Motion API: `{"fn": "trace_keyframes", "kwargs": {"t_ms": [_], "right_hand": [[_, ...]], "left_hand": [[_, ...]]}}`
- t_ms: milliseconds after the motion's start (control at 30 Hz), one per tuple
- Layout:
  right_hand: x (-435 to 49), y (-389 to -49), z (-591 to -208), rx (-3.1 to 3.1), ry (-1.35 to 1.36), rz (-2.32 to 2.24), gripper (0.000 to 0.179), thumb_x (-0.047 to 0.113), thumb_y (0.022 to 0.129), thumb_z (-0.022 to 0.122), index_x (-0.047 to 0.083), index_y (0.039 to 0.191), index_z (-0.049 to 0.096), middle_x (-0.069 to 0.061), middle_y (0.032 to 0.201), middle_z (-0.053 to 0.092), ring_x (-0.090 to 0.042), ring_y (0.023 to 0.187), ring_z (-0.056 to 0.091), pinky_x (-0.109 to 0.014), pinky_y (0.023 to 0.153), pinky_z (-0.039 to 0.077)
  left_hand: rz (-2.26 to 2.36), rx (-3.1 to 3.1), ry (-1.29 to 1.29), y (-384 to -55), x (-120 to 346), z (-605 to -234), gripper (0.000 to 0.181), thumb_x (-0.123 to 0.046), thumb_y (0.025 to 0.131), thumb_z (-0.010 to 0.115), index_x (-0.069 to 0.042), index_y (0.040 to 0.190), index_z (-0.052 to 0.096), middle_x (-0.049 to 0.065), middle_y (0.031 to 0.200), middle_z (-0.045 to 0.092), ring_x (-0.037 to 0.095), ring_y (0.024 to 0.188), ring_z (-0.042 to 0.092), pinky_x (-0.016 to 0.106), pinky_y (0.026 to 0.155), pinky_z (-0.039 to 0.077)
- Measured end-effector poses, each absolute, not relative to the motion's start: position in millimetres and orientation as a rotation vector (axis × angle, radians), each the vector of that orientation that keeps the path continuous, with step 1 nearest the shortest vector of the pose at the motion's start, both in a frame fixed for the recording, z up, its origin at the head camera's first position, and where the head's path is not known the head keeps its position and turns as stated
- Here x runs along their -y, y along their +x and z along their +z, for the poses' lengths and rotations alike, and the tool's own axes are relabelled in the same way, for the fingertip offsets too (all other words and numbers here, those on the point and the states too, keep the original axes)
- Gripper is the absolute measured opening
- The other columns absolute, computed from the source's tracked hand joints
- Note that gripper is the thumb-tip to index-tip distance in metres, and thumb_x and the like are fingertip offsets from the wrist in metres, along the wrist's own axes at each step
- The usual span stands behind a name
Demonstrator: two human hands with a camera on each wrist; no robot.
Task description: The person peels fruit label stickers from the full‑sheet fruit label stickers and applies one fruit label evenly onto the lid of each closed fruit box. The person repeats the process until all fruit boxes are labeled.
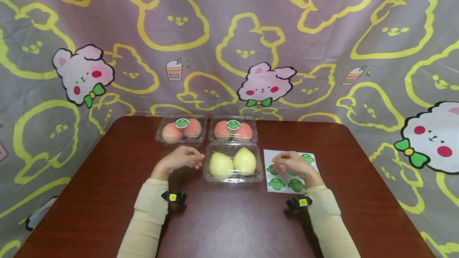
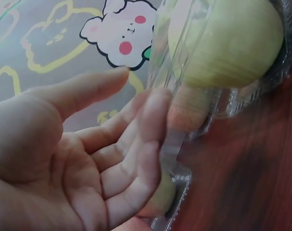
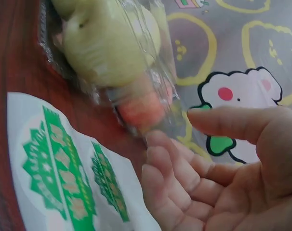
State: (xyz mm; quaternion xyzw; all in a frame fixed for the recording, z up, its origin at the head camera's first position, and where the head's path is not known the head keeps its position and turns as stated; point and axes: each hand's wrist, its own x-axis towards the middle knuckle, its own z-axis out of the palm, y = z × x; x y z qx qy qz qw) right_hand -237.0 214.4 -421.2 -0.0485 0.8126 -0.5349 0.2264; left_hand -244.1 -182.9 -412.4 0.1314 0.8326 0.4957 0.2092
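A clear plastic box (image 1: pixel 233 179) with two pale yellow-green pears (image 1: pixel 245 161) inside stands mid-table, its lid down and bearing no sticker. My left hand (image 1: pixel 181 157) hovers just left of this box, fingers loosely bent, holding nothing; the left wrist view shows the palm (image 2: pixel 78 178) and thumb apart from the fingers. Over a white sheet of green round stickers (image 1: pixel 277 184) is my right hand (image 1: pixel 292 163), also holding nothing. In the right wrist view its thumb and fingers (image 3: pixel 158 159) are spread apart above the sheet's edge.
Two more clear boxes stand behind, a left peach box (image 1: pixel 163 136) and a right peach box (image 1: pixel 234 135), each with two peaches and a green sticker on top. The brown table (image 1: pixel 222 222) ends at a patterned cloth (image 1: pixel 247 51) hanging behind and at both sides.
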Motion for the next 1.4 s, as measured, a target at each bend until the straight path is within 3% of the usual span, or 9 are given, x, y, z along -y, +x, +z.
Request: {"fn": "trace_keyframes", "kwargs": {"t_ms": [167, 433, 700, 900, 1067, 1233, 1400], "right_hand": [[-221, -239, -416, -2.376, 0.053, -1.486, 0.037, 0.013, 0.096, 0.053, -0.019, 0.115, 0.053, -0.005, 0.079, 0.071, -0.005, 0.064, 0.063, -0.024, 0.065, 0.058], [-241, -241, -418, -2.613, 0.300, -1.413, 0.031, 0.012, 0.095, 0.052, -0.015, 0.110, 0.058, -0.013, 0.080, 0.072, -0.004, 0.061, 0.058, -0.019, 0.058, 0.053], [-255, -239, -415, -2.777, 0.510, -1.256, 0.029, 0.019, 0.092, 0.059, -0.008, 0.100, 0.064, -0.012, 0.076, 0.071, -0.005, 0.058, 0.058, -0.022, 0.057, 0.053], [-264, -236, -414, -2.853, 0.587, -1.112, 0.030, 0.023, 0.090, 0.061, -0.006, 0.095, 0.067, -0.005, 0.072, 0.066, -0.011, 0.061, 0.056, -0.023, 0.055, 0.045], [-270, -234, -413, -2.889, 0.656, -0.980, 0.032, 0.025, 0.090, 0.061, -0.006, 0.088, 0.068, -0.006, 0.069, 0.062, -0.020, 0.070, 0.052, -0.028, 0.057, 0.038], [-273, -233, -413, -2.888, 0.699, -0.955, 0.033, 0.025, 0.089, 0.063, -0.005, 0.075, 0.065, -0.003, 0.058, 0.055, -0.021, 0.065, 0.049, -0.031, 0.055, 0.038], [-275, -233, -417, -2.877, 0.730, -0.970, 0.037, 0.026, 0.087, 0.065, 0.003, 0.060, 0.056, 0.003, 0.049, 0.042, -0.018, 0.058, 0.043, -0.030, 0.052, 0.034]], "left_hand": [[1.498, -2.380, 0.344, -244, 173, -409, 0.030, -0.019, 0.096, 0.057, 0.009, 0.106, 0.064, 0.013, 0.085, 0.071, 0.011, 0.072, 0.066, 0.042, 0.080, 0.057], [1.673, -2.455, 0.315, -245, 149, -407, 0.024, -0.011, 0.095, 0.057, 0.011, 0.104, 0.063, 0.021, 0.087, 0.069, 0.005, 0.067, 0.061, 0.044, 0.077, 0.058], [1.718, -2.452, 0.384, -239, 124, -395, 0.022, -0.010, 0.095, 0.058, 0.011, 0.100, 0.064, 0.025, 0.085, 0.068, 0.007, 0.067, 0.059, 0.029, 0.067, 0.056], [1.720, -2.482, 0.490, -237, 113, -393, 0.021, -0.009, 0.094, 0.059, 0.012, 0.098, 0.064, 0.026, 0.084, 0.068, 0.005, 0.068, 0.061, 0.022, 0.065, 0.053], [1.763, -2.472, 0.529, -235, 103, -396, 0.020, -0.009, 0.094, 0.059, 0.011, 0.098, 0.064, 0.028, 0.085, 0.068, 0.007, 0.067, 0.061, 0.022, 0.064, 0.054], [1.796, -2.467, 0.516, -231, 91, -395, 0.021, -0.010, 0.093, 0.060, 0.010, 0.099, 0.065, 0.028, 0.085, 0.067, 0.017, 0.069, 0.063, 0.029, 0.066, 0.057], [1.803, -2.490, 0.510, -233, 84, -401, 0.017, -0.008, 0.092, 0.061, 0.008, 0.098, 0.066, 0.028, 0.086, 0.069, 0.004, 0.065, 0.059, 0.023, 0.064, 0.054]]}}
